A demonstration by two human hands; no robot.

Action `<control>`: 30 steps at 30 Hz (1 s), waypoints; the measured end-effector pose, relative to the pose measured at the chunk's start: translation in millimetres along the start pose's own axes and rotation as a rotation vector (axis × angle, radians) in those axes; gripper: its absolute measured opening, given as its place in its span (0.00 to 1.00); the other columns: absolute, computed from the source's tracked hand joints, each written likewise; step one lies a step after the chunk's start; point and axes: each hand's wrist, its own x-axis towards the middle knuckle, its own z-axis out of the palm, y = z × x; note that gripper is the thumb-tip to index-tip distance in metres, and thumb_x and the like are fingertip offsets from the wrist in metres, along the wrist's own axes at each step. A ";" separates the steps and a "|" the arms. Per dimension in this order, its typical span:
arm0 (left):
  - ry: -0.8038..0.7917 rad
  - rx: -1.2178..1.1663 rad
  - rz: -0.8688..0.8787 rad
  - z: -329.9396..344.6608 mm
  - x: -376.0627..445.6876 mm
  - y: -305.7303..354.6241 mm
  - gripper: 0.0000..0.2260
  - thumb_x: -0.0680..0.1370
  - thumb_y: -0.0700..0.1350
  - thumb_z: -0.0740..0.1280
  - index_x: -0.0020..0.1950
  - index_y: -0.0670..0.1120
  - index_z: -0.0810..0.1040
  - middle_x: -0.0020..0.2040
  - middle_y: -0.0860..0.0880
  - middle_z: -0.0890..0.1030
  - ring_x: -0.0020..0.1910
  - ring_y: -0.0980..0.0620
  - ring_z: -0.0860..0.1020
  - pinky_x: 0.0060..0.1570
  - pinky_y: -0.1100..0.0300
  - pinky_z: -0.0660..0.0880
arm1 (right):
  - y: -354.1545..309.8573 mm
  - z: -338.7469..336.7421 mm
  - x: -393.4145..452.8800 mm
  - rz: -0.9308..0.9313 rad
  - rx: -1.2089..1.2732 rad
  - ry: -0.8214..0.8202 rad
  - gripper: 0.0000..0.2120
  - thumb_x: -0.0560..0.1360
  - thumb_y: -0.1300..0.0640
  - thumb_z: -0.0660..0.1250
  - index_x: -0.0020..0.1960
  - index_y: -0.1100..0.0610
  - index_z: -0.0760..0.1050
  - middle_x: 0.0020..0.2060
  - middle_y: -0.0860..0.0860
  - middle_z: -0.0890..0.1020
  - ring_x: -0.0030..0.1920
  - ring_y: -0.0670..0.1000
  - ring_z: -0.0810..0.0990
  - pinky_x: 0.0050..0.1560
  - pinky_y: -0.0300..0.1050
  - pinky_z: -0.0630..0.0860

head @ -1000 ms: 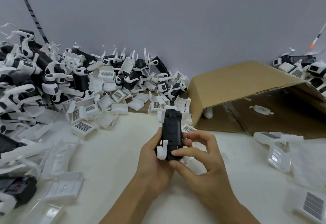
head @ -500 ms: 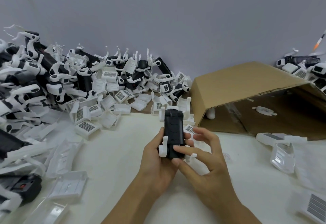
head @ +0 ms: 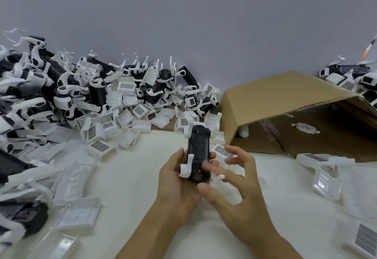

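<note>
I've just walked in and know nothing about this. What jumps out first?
First, the heap of black-and-white plastic parts banked against the wall on the left. Then, front and centre, the left hand gripping a black device with white clips, the blurred right hand beside it with fingers spread. A cardboard box lies on its side at right.

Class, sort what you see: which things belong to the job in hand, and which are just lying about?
In hand: black unit with white clips, gripped by the left hand; right hand at its lower end, blurred.
Lying about: cardboard box, heap of similar units, loose white barcoded covers.
</note>
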 end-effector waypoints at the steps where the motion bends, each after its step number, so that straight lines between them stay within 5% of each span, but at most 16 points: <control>1: 0.016 -0.011 0.024 -1.6 0.9 1.0 0.20 0.76 0.47 0.62 0.54 0.32 0.84 0.52 0.35 0.83 0.44 0.39 0.84 0.43 0.50 0.83 | 1.7 -1.5 0.7 0.023 0.031 0.010 0.17 0.73 0.40 0.69 0.61 0.37 0.80 0.70 0.38 0.67 0.69 0.45 0.69 0.64 0.37 0.70; 5: 0.076 -0.062 0.173 -6.5 6.4 10.1 0.16 0.74 0.44 0.65 0.52 0.34 0.85 0.52 0.35 0.84 0.47 0.40 0.85 0.43 0.46 0.83 | 9.4 -6.1 9.9 0.239 -0.042 -0.034 0.24 0.83 0.53 0.61 0.74 0.36 0.59 0.74 0.24 0.55 0.75 0.29 0.52 0.77 0.37 0.56; 8: 0.114 -0.050 0.269 -9.2 6.4 17.0 0.09 0.72 0.48 0.71 0.37 0.45 0.87 0.41 0.44 0.84 0.36 0.51 0.83 0.36 0.56 0.81 | 17.3 -3.1 10.9 0.292 -0.446 -0.323 0.36 0.84 0.56 0.57 0.79 0.43 0.35 0.78 0.35 0.35 0.76 0.35 0.31 0.77 0.40 0.34; 10: 0.157 -0.057 0.296 -10.7 6.3 20.0 0.08 0.70 0.48 0.72 0.33 0.47 0.86 0.34 0.49 0.81 0.29 0.54 0.79 0.29 0.62 0.78 | 22.0 -0.6 10.3 0.317 -0.595 -0.403 0.38 0.84 0.48 0.55 0.79 0.48 0.29 0.78 0.40 0.31 0.77 0.41 0.28 0.75 0.40 0.29; 12: 0.196 -0.046 0.310 -10.5 5.6 23.0 0.06 0.69 0.48 0.73 0.38 0.47 0.85 0.35 0.50 0.81 0.28 0.55 0.77 0.27 0.64 0.75 | 20.7 0.8 9.7 0.366 -0.647 -0.368 0.39 0.82 0.39 0.54 0.80 0.47 0.32 0.79 0.40 0.36 0.80 0.46 0.36 0.78 0.45 0.39; 15: 0.249 -0.041 0.319 -9.4 4.0 23.4 0.19 0.68 0.52 0.72 0.57 0.46 0.80 0.50 0.42 0.86 0.42 0.49 0.83 0.39 0.59 0.78 | 21.7 -0.1 7.7 0.350 -0.715 -0.237 0.37 0.79 0.34 0.56 0.81 0.44 0.43 0.72 0.44 0.52 0.72 0.49 0.52 0.73 0.47 0.57; 18: 0.193 -0.031 0.308 -3.4 -0.2 22.1 0.22 0.73 0.57 0.69 0.62 0.48 0.80 0.57 0.39 0.85 0.55 0.40 0.84 0.53 0.46 0.82 | 22.6 -1.0 6.7 0.335 -0.691 -0.165 0.28 0.79 0.39 0.60 0.76 0.43 0.58 0.70 0.45 0.57 0.72 0.48 0.54 0.72 0.46 0.60; 21: 0.205 0.002 0.326 -1.7 0.0 19.6 0.30 0.71 0.61 0.68 0.69 0.50 0.76 0.59 0.39 0.84 0.55 0.38 0.84 0.56 0.38 0.79 | 23.2 -2.8 7.2 0.319 -0.622 -0.147 0.19 0.78 0.44 0.65 0.67 0.43 0.65 0.67 0.42 0.69 0.73 0.48 0.63 0.71 0.47 0.63; 23: 0.168 0.007 0.318 -2.7 0.5 19.9 0.26 0.76 0.58 0.66 0.72 0.50 0.73 0.60 0.38 0.83 0.54 0.37 0.84 0.54 0.38 0.80 | 22.4 -4.3 7.1 0.304 -0.576 -0.114 0.21 0.75 0.42 0.69 0.64 0.41 0.66 0.55 0.38 0.71 0.63 0.46 0.70 0.64 0.44 0.67; 27: 0.146 0.118 0.348 -2.5 -0.6 17.0 0.29 0.76 0.42 0.65 0.77 0.55 0.68 0.59 0.37 0.83 0.54 0.40 0.85 0.45 0.46 0.84 | 20.3 -4.9 7.6 0.266 -0.344 0.047 0.29 0.66 0.31 0.72 0.65 0.35 0.69 0.51 0.37 0.71 0.54 0.39 0.73 0.53 0.39 0.74; 30: 0.219 0.290 0.448 3.9 -2.8 13.3 0.27 0.75 0.43 0.70 0.70 0.66 0.71 0.58 0.42 0.85 0.57 0.42 0.84 0.56 0.43 0.80 | 16.3 -2.8 8.0 0.192 -0.189 0.135 0.21 0.67 0.33 0.67 0.59 0.32 0.70 0.51 0.37 0.74 0.53 0.34 0.74 0.46 0.33 0.74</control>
